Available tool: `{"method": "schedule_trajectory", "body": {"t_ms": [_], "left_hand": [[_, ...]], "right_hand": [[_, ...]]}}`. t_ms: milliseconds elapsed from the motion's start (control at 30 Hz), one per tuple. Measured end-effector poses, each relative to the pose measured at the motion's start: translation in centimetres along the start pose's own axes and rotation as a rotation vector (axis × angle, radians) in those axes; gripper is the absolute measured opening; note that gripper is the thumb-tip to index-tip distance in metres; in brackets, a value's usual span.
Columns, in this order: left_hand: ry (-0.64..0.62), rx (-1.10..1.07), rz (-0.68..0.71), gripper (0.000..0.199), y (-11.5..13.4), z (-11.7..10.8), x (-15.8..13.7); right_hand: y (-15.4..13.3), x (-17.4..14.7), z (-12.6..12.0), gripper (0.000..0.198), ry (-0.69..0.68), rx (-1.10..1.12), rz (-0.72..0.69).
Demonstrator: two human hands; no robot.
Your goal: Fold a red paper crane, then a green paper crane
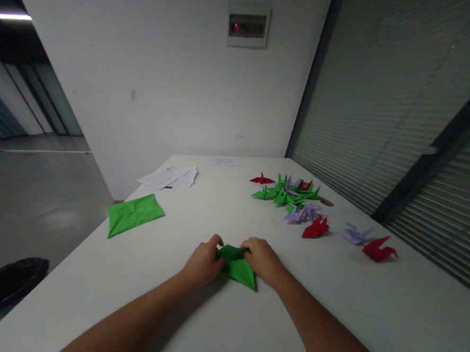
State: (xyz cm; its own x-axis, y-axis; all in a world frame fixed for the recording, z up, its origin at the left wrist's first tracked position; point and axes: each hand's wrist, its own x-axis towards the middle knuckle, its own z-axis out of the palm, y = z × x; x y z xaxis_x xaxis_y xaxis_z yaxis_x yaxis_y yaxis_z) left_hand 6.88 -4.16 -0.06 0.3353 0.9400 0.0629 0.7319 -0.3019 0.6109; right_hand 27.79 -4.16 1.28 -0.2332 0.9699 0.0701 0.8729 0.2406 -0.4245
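A partly folded piece of green paper [239, 269] sits at the front middle of the white table, one pointed corner toward me. My left hand [203, 262] grips its left side between thumb and fingers. On the opposite edge, my right hand [263, 256] pinches the paper, with the fingertips partly hidden. Farther left lies a creased green paper sheet [136, 213], flat near the table's left edge. To the right is a heap of folded paper cranes [287, 190] in green, red and purple.
Nearer on the right stand a red crane [378, 249], a purple crane [357, 234] and another red crane [316, 228]. Printed papers [169, 177] lie at the back left. A black-lined bin [16, 282] is beside the table's left edge; window blinds [394, 108] border the right.
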Motion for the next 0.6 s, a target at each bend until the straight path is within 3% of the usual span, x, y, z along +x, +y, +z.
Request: {"method": "schedule_trajectory", "body": {"t_ms": [167, 400, 600], "left_hand": [[-0.02, -0.008, -0.002, 0.031, 0.1, -0.18, 0.02], [-0.005, 0.083, -0.046, 0.025, 0.38, -0.18, -0.1], [0.005, 0.058, -0.02, 0.023, 0.08, 0.1, -0.11]], "right_hand": [[0.29, 0.09, 0.01, 0.037, 0.014, 0.088, -0.024], [0.09, 0.15, 0.27, 0.016, 0.075, 0.235, 0.031], [-0.54, 0.05, 0.68, 0.013, 0.123, 0.27, 0.082]]}}
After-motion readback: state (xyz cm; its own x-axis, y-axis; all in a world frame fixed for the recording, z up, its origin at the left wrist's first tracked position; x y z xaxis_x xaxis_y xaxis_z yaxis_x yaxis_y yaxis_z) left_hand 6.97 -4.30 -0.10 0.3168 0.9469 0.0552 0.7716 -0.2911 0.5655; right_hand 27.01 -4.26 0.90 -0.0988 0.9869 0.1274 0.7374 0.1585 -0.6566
